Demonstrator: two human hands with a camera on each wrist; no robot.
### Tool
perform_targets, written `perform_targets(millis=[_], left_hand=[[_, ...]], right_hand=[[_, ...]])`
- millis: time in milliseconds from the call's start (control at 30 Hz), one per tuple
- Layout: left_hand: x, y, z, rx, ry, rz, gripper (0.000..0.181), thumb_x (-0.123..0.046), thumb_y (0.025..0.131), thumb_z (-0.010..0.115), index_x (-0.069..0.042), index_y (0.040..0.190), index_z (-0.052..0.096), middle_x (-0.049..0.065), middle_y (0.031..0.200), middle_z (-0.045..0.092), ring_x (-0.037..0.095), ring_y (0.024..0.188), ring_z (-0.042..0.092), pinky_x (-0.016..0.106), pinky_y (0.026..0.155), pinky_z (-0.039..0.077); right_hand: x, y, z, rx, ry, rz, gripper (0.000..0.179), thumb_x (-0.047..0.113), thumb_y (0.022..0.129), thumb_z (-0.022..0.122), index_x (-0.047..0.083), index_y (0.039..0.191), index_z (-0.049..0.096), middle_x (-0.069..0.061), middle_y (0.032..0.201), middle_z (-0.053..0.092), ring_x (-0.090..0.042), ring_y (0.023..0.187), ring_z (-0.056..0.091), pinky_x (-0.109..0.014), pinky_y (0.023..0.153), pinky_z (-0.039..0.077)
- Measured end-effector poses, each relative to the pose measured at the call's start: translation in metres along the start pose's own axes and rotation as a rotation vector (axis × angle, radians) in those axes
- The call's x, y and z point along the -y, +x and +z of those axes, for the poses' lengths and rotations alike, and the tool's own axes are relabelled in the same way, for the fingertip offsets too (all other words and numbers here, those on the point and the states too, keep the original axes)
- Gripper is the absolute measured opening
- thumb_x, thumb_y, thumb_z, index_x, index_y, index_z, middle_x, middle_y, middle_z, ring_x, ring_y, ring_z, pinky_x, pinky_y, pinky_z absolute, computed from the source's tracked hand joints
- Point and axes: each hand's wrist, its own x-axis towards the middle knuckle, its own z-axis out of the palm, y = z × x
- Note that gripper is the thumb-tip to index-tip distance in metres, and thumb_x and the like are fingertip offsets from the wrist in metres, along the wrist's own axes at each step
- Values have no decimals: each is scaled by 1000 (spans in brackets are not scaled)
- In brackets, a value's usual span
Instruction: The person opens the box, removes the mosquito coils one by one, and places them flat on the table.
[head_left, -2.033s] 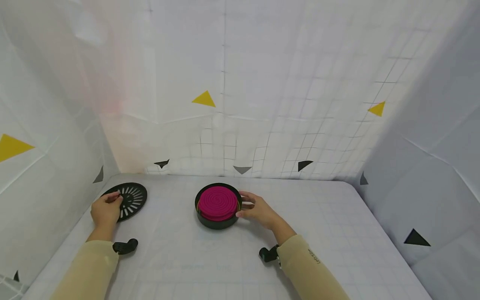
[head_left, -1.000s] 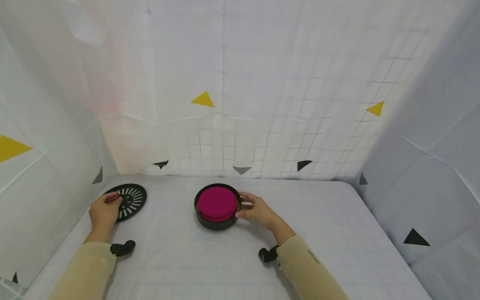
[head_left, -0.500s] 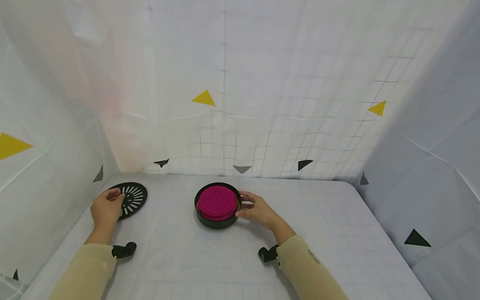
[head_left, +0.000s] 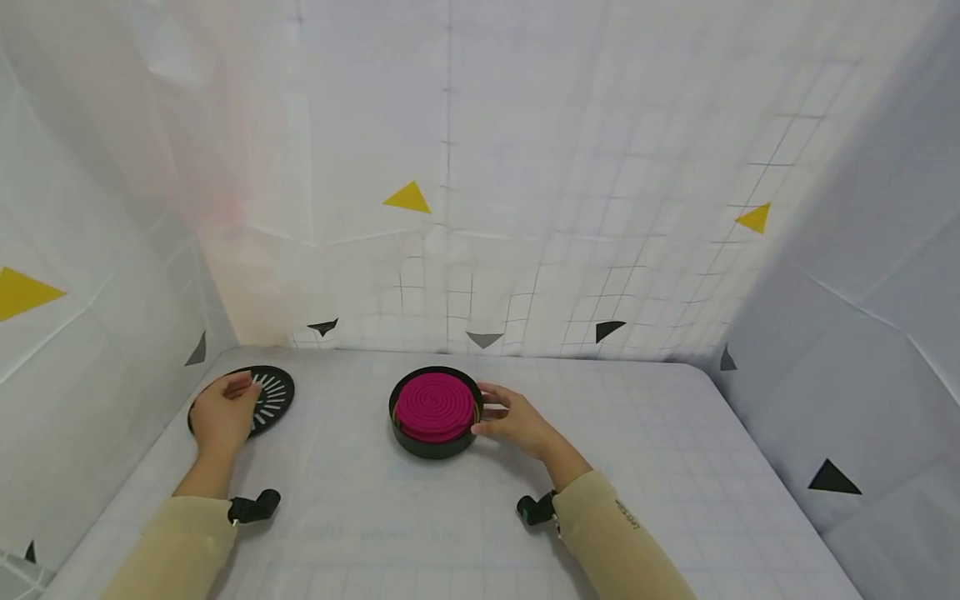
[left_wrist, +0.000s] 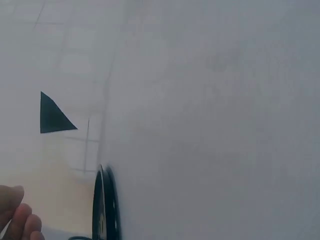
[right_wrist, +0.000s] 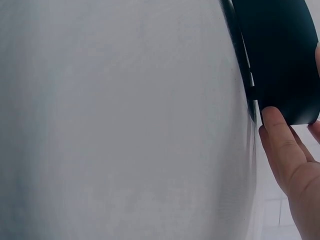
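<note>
A round black mosquito coil holder (head_left: 429, 451) stands on the table near the middle of the head view. A thick magenta spiral coil (head_left: 435, 404) fills it, with a yellowish strip at its edge. My right hand (head_left: 517, 423) grips the holder's right side, thumb in front and fingers behind. In the right wrist view, a fingertip lies against its dark wall (right_wrist: 280, 60). At the left, a black slotted lid (head_left: 273, 398) lies flat. My left hand (head_left: 223, 417) hovers over its left part, hiding it, fingers loosely bent with nothing in them. The left wrist view shows those fingertips (left_wrist: 20, 220) apart from the lid.
The white table (head_left: 375, 517) is bounded by a white sheet wall (head_left: 525, 275) behind and at both sides. Yellow and black triangle markers, such as one black marker (head_left: 834, 477), dot the sheets. A black camera (head_left: 255, 506) sits at the left wrist.
My left hand has shifted to the right and a little away from the lid's left part, while the lid has stayed in place. Right hand and holder have not moved.
</note>
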Motion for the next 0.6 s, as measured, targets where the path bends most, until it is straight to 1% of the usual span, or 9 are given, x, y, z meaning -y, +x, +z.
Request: perform_targets(millis=[100, 233, 333, 467, 600], left_hand=[[-8, -5, 1, 11, -10, 14, 30, -16, 95, 69, -1, 120, 70, 15, 115, 71, -13, 78, 48, 10, 68, 41], [-17, -11, 5, 36, -14, 34, 32, -20, 96, 70, -1, 121, 69, 16, 116, 70, 3, 88, 59, 9, 67, 42], [-24, -16, 9, 62, -23, 45, 34, -22, 96, 69, 0, 122, 68, 17, 116, 70, 14, 94, 62, 7, 66, 42], [-33, -24, 15, 87, -60, 57, 34, -19, 95, 70, 1, 122, 68, 18, 115, 69, 21, 97, 63, 5, 66, 42], [-41, -33, 19, 119, -67, 70, 33, -20, 96, 70, 0, 122, 68, 17, 115, 69, 24, 100, 63, 5, 68, 41]], right_hand=[[0, 0, 0, -4, -3, -4, 82, 3, 81, 83, 13, 152, 43, -18, 146, 48, -38, 132, 50, -40, 96, 53], [-1, 0, 0, -6, 3, -5, 81, 3, 81, 83, 13, 152, 43, -18, 146, 48, -38, 131, 51, -40, 96, 53], [-2, -1, 0, -8, 9, -1, 81, 3, 81, 83, 13, 152, 43, -18, 146, 48, -37, 131, 51, -40, 96, 53], [-2, 0, 0, -2, 8, -2, 82, 4, 81, 83, 14, 152, 43, -17, 147, 48, -37, 132, 50, -40, 97, 53], [-3, 0, 0, 9, 0, -11, 82, 6, 82, 83, 14, 153, 42, -18, 148, 46, -38, 134, 49, -40, 98, 52]])
